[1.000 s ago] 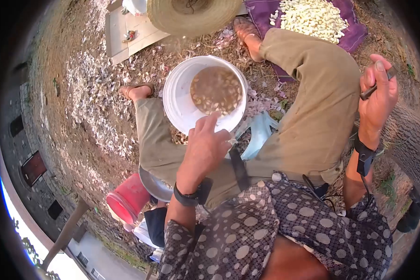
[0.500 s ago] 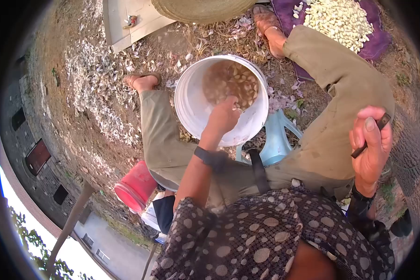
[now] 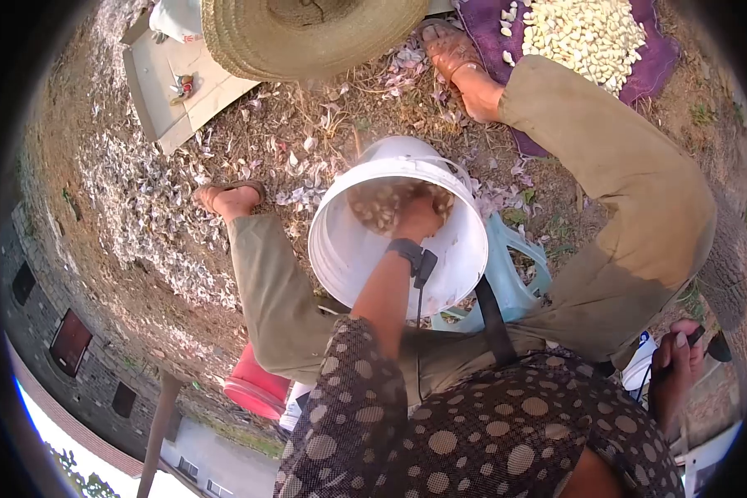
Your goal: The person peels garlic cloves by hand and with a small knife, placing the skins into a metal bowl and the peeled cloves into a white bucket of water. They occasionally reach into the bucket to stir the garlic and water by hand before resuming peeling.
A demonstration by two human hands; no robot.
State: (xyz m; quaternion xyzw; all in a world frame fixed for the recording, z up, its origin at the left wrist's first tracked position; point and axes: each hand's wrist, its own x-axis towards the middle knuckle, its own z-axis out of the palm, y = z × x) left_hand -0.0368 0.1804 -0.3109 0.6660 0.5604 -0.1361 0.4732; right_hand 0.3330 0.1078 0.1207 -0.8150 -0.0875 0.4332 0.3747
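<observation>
Between the legs a white bucket (image 3: 349,241) leans over, with murky brown water and pale garlic cloves (image 3: 379,207) in it. My left hand (image 3: 419,217) reaches down into the bucket, its fingers hidden among the water and cloves. My right hand (image 3: 679,357), low at the right, is closed on a small dark tool (image 3: 695,335), which is partly hidden. A heap of peeled cloves (image 3: 583,41) lies on a purple cloth (image 3: 657,62) at the upper right.
A straw hat (image 3: 324,50) is at the top beside a cardboard sheet (image 3: 207,91). A light blue stool (image 3: 515,270) stands by the bucket. A red bucket (image 3: 256,386) lies lower left. Skins litter the ground.
My left hand has gone deeper into the bucket, which is tilted more. My right hand has moved down, still holding the dark tool. The view has shifted, showing more of the hat.
</observation>
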